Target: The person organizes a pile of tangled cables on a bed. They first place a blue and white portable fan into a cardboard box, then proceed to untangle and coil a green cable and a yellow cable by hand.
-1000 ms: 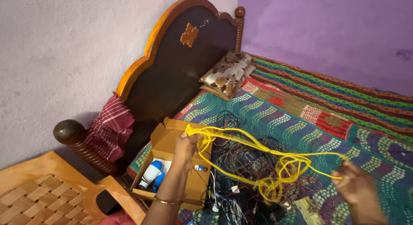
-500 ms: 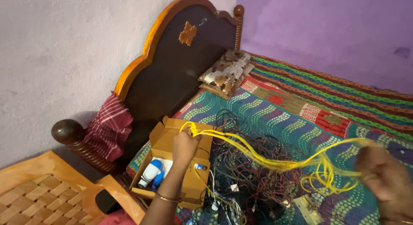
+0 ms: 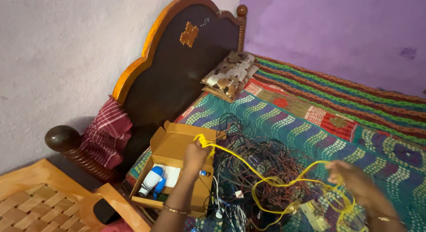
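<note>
Holding one end of a yellow wire (image 3: pixel 266 178), the left hand (image 3: pixel 196 154) is closed around a bunched loop that sticks up just above its knuckles. The wire runs from there across to the right hand (image 3: pixel 355 182), sagging low between the two, with more loose yellow loops hanging below and beside that hand. Right hand blurred; fingers curled about the strands, grip appears closed on them. Beneath the span, between both hands, a tangle of dark wires (image 3: pixel 257 163) lies on the bed (image 3: pixel 310 125), which has a patterned green and red cover. Just beside and behind the left hand: open cardboard box (image 3: pixel 171 147), a blue and white object (image 3: pixel 151 179) inside it. Bangle on the left wrist. Far beyond the left hand, a small patterned pillow (image 3: pixel 230 75) leans near the dark wooden headboard (image 3: pixel 177 67).
</note>
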